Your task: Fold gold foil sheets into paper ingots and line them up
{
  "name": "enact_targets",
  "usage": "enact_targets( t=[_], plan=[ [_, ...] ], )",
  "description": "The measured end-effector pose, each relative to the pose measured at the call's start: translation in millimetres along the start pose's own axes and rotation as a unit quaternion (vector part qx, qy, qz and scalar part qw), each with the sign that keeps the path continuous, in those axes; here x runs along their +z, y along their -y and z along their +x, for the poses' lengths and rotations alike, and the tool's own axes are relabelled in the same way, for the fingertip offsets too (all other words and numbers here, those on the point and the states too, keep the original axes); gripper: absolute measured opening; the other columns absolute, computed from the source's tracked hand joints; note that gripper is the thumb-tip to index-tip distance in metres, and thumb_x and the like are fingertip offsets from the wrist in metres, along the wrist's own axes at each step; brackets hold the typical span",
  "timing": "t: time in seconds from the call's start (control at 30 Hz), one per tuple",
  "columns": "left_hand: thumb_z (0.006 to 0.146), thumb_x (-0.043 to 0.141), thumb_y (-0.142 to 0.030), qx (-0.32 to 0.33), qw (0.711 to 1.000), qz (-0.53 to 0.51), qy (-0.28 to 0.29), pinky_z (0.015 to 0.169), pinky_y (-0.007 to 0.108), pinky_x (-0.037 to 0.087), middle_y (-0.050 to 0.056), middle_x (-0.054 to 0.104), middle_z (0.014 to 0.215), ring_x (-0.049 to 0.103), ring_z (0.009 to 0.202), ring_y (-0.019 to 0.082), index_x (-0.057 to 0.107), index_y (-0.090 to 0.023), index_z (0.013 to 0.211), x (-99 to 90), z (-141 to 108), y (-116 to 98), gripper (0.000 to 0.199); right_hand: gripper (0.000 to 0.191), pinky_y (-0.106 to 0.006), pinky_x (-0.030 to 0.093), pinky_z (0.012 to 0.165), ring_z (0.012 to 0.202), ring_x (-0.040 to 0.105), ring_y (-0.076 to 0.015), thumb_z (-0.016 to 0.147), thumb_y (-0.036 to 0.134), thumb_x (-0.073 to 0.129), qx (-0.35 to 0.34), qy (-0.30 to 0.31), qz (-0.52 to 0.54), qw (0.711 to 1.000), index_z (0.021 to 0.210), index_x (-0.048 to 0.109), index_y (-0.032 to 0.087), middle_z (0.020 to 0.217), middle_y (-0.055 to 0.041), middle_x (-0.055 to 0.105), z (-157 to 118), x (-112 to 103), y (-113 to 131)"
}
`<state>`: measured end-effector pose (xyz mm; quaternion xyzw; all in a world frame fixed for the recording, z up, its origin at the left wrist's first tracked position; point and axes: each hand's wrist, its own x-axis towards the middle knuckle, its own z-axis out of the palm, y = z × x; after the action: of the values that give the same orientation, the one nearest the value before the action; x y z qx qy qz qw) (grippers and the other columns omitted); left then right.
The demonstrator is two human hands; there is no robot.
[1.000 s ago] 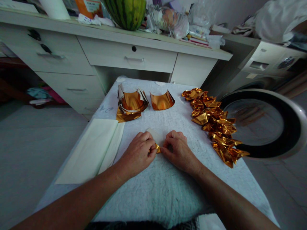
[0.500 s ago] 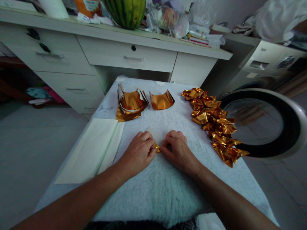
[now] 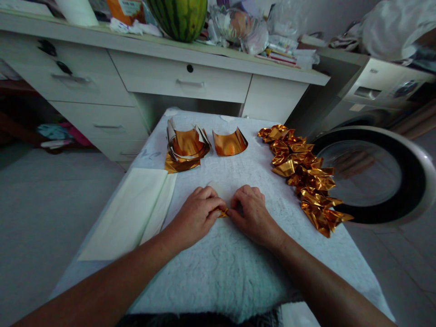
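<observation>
Near centre, the left hand (image 3: 197,215) and the right hand (image 3: 254,213) of the person face each other, low over the cloth-covered bench (image 3: 218,268). Between them, on the near centre of the bench, lies a small gold foil piece (image 3: 223,212), largely hidden by the fingers. The grip of the left hand is closed on the left part of this piece, thumb and fingers together. The right hand has its fingers curled and its thumb tip against the right end; whether its grip pinches the foil cannot be told. A pale paper (image 3: 218,187) shows just beyond the foil, between the hands.

To the left lie large pale sheets (image 3: 129,213), overlapping and flat. To the right, a row of crumpled gold foil shapes (image 3: 306,175) runs from near to far. Farther off stand a nested stack of curved foil sheets (image 3: 186,144), at left, and a single curved foil sheet (image 3: 230,143), just to its right. At the far side, a white drawer cabinet (image 3: 184,81) bears a watermelon (image 3: 180,20); at far right, a washing machine (image 3: 378,86) has its round door (image 3: 422,181) open.
</observation>
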<state>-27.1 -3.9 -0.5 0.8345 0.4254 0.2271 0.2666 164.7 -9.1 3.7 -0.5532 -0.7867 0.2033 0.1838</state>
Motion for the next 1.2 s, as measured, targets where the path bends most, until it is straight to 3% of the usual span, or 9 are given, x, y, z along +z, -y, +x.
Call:
enact_targets(
  t=[0.27,0.57,0.8,1.2],
  plan=[
    [0.086,0.054,-0.007,-0.013,0.999,-0.015,0.042,0.089,0.036,0.042,0.003,0.057,0.098,0.050,0.099,0.021,0.069,-0.023,0.099,-6.4,-0.5,2.8,0.025,0.004,-0.038,0.034,0.082,0.094,0.045,-0.0230,0.087,0.023,0.060,-0.007,0.001,-0.037,0.999,0.084,0.060,0.020,0.097,-0.0051,0.053,-2.8,0.4,5.2],
    [0.087,0.055,-0.009,-0.019,0.998,-0.018,0.060,0.091,0.037,0.043,0.003,0.058,0.099,0.051,0.100,0.021,0.069,-0.023,0.098,-9.1,2.8,2.6,0.023,0.028,-0.041,0.037,0.082,0.095,0.045,-0.0262,0.085,0.046,0.062,0.001,-0.005,-0.094,0.996,0.083,0.057,0.019,0.095,-0.0063,0.051,-2.8,3.7,10.7],
    [0.087,0.059,-0.015,-0.023,0.998,-0.014,0.058,0.091,0.038,0.044,0.003,0.058,0.099,0.051,0.100,0.021,0.068,-0.023,0.099,-8.9,1.9,3.1,0.017,0.028,-0.043,0.039,0.086,0.097,0.045,-0.0267,0.083,0.042,0.062,0.015,-0.014,-0.091,0.996,0.096,0.055,0.018,0.102,-0.0086,0.052,-3.2,5.3,11.4],
    [0.086,0.061,-0.012,-0.024,0.998,-0.005,0.062,0.090,0.038,0.043,0.003,0.058,0.100,0.051,0.099,0.021,0.068,-0.023,0.099,-8.5,4.3,4.3,0.019,0.045,-0.048,0.032,0.105,0.122,0.040,-0.0298,0.085,0.025,0.051,-0.003,-0.025,-0.062,0.998,0.127,0.044,0.013,0.130,-0.0162,0.049,-5.5,6.4,6.3]
  ],
)
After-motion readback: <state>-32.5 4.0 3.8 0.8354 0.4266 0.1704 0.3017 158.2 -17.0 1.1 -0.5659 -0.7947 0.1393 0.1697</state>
